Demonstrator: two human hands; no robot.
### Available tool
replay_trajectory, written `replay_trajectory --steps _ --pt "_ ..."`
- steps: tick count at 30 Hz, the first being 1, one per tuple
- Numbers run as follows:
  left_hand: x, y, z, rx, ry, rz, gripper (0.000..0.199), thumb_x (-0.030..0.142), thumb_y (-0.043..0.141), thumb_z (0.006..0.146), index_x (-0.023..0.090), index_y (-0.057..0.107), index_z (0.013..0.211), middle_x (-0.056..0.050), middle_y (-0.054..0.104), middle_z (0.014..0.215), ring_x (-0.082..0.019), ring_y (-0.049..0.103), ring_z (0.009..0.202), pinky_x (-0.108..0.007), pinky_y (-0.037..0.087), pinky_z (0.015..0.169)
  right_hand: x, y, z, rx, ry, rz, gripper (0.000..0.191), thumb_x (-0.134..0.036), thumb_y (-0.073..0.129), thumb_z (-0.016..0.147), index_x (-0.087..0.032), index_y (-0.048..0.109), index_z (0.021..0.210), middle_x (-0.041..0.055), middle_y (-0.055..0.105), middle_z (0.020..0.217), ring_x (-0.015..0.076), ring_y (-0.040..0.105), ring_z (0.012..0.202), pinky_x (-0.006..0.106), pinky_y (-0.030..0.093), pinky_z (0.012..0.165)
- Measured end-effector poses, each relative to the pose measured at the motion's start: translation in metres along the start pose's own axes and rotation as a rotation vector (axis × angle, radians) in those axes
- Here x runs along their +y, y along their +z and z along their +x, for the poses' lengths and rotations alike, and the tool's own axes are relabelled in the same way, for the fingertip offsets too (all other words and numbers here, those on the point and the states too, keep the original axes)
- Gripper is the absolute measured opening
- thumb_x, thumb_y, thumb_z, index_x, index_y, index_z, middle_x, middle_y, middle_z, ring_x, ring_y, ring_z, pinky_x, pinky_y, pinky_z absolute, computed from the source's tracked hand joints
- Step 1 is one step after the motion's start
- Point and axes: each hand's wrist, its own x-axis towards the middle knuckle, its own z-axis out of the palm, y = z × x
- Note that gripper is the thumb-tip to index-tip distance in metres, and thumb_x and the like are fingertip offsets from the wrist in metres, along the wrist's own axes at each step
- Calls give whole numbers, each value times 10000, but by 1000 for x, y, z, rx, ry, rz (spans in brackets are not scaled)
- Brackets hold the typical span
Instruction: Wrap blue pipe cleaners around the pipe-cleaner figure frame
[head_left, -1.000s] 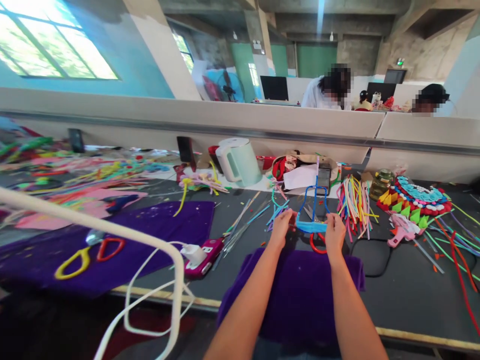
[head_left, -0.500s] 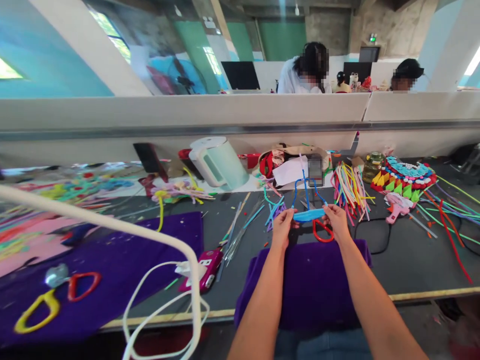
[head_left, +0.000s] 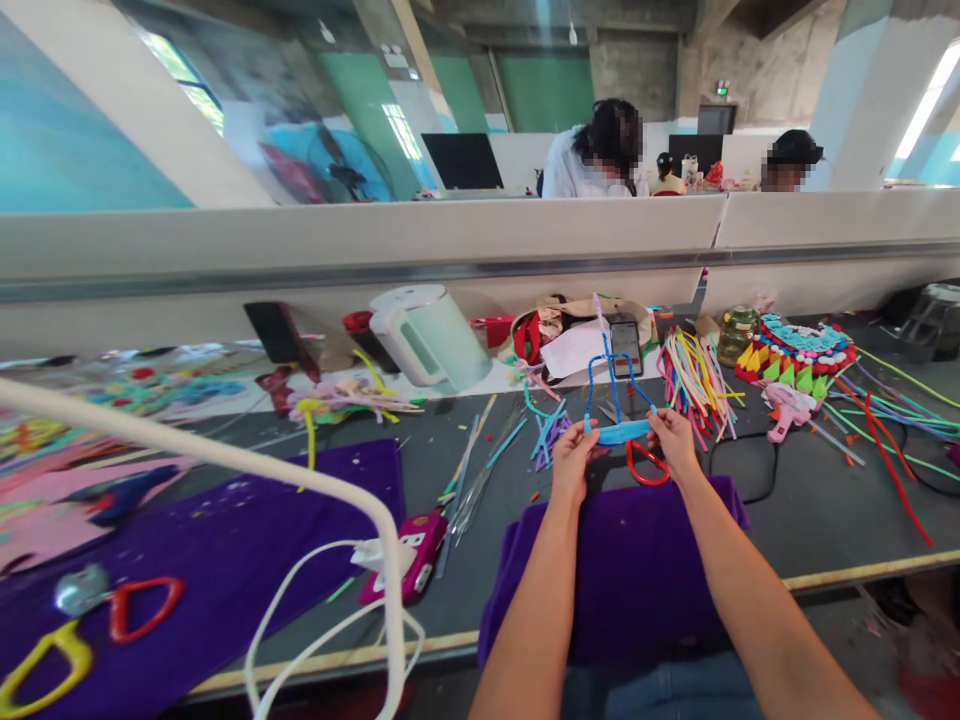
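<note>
Between my two hands I hold a blue pipe-cleaner piece (head_left: 624, 432), a flat light-blue band with darker blue stems bent up from it like a frame. My left hand (head_left: 574, 455) pinches the band's left end. At the right end, my right hand (head_left: 673, 440) has its fingers closed on it. Just below the band, a red scissor handle (head_left: 646, 463) shows on the table, its blades partly hidden. A folded purple cloth (head_left: 626, 560) lies beneath my forearms at the table edge.
Bundled coloured pipe cleaners (head_left: 697, 385) lie right of my hands, near a pink glue gun (head_left: 787, 405). A kettle (head_left: 431, 335) stands at the back. A magenta power strip (head_left: 416, 555) and a white bent tube (head_left: 330, 475) are on the left. People sit beyond the partition (head_left: 450, 235).
The view has shifted slightly, so the table's left side sits further left. Both hands still hold the blue piece; my left hand's fingers have moved slightly along its end.
</note>
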Motion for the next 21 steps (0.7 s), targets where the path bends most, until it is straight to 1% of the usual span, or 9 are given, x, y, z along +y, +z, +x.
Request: replay_trajectory --steps 3,6,9,15,21 --pt "-2 4 -2 -57 -107 -90 417 295 799 606 143 637 959 -13 655 736 -144 642 647 -293 571 617 -2 4 -3 -23 -18 -15 335 -453 681 671 -163 600 818 -61 538 511 78 491 416 191 422 413" --pt "-4 6 -3 -54 -171 -147 356 236 815 583 130 642 876 -14 650 739 -144 640 666 -296 580 621 -6 9 -8 -90 -9 -24 317 -455 676 685 -176 600 815 -63 530 505 82 486 428 196 418 423" --pt "-5 6 -3 -21 -198 -179 308 187 818 569 121 638 809 -13 646 729 -145 640 663 -286 584 603 -7 12 -12 -152 24 5 316 -460 680 690 -184 596 818 -64 528 512 80 479 433 191 411 418" --pt "-4 5 -2 13 -236 -201 273 126 794 578 106 632 796 -28 654 719 -154 641 643 -289 585 567 -5 13 -13 -200 76 71 346 -470 707 677 -179 589 823 -61 541 539 65 475 431 170 398 408" --pt "-3 6 -3 3 -248 -205 279 118 790 574 106 626 800 -30 665 693 -155 647 624 -278 579 565 -3 16 -15 -280 111 60 343 -444 718 674 -161 592 821 -57 541 501 51 429 374 159 334 357"
